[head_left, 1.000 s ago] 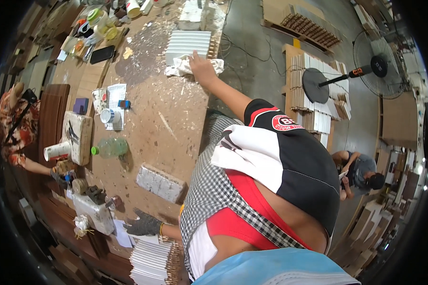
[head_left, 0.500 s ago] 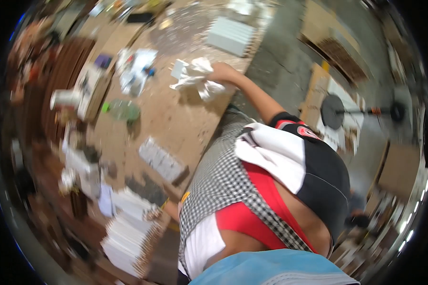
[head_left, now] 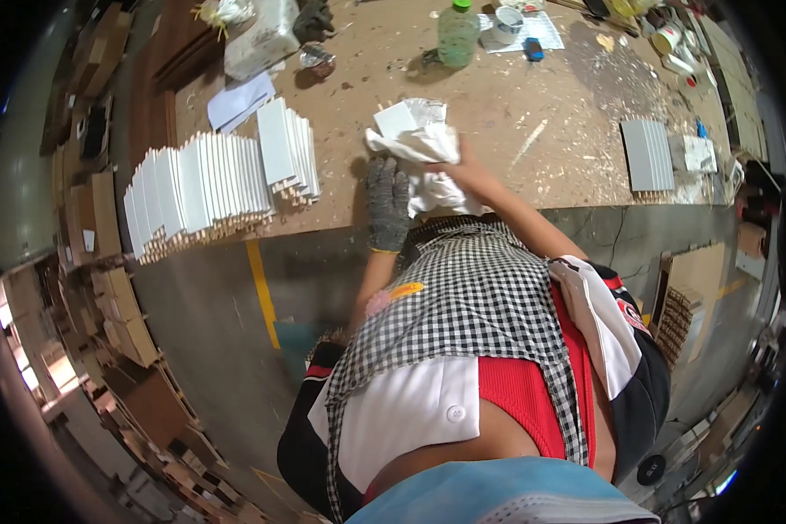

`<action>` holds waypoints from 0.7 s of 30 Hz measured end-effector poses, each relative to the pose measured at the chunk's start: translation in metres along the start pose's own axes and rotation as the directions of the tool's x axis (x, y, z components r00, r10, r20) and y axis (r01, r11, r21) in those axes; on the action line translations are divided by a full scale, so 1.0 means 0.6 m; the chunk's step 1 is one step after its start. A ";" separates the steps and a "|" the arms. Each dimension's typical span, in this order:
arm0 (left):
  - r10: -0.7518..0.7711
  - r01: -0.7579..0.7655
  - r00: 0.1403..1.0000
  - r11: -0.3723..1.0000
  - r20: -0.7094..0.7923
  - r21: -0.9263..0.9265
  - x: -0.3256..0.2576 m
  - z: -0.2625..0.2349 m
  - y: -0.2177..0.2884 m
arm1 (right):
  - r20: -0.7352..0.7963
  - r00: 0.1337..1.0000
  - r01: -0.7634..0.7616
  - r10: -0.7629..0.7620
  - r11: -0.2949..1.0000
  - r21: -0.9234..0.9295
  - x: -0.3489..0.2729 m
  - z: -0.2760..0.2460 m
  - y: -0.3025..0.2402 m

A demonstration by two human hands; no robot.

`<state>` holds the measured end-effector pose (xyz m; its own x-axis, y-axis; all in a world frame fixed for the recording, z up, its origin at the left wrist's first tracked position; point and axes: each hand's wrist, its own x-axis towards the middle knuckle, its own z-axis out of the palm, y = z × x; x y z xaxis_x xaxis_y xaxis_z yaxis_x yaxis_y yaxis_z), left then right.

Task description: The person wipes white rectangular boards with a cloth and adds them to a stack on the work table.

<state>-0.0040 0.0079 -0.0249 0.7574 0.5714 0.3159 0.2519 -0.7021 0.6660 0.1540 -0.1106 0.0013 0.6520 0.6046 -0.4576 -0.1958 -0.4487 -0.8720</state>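
Note:
My right hand (head_left: 465, 176) is bare and closed round a crumpled white cloth (head_left: 426, 145) at the middle of the table's near side. A small white panel with wooden pegs (head_left: 396, 120) sticks out beyond the cloth; how it is gripped is hidden. Just behind is a pale speckled block (head_left: 428, 111), partly covered by the cloth. My left hand (head_left: 387, 203) wears a grey glove, its fingers stretched out beside the cloth's left edge. To its left stands a small row of white pegged panels (head_left: 286, 150), next to a longer row of similar panels (head_left: 201, 188).
Over a brown, paint-spotted worktable (head_left: 533, 105), a green-capped bottle (head_left: 459, 37) stands at the back, beside a white cup (head_left: 506, 24) and a blue object (head_left: 534, 49). Grey panels (head_left: 646, 155) stand at the right edge. Papers (head_left: 240, 100) lie behind the left rows.
The view has swung, with the table now spread across the top. My right hand has brought the cloth and panel from the grey panels' side to the speckled block, near my left hand.

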 end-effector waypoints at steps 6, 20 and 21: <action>-0.060 0.060 0.998 0.998 0.019 -0.010 0.018 0.020 0.031 | -0.338 0.941 0.092 -0.008 0.968 0.232 -0.067 -0.149 -0.080; -0.316 0.352 0.933 0.716 0.169 -0.603 -0.011 0.035 0.003 | 0.479 0.569 0.764 -0.668 0.214 -0.609 0.029 0.045 -0.001; -0.186 0.196 0.980 0.964 0.073 -0.179 -0.011 0.024 0.009 | 0.469 0.570 0.774 -0.675 0.250 -0.581 0.061 0.035 0.008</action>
<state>0.0011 -0.0060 -0.0333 0.7395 0.6592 0.1361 0.2836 -0.4885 0.8252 0.1616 -0.0766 -0.0233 0.1604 0.9559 0.2459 0.8815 -0.0267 -0.4713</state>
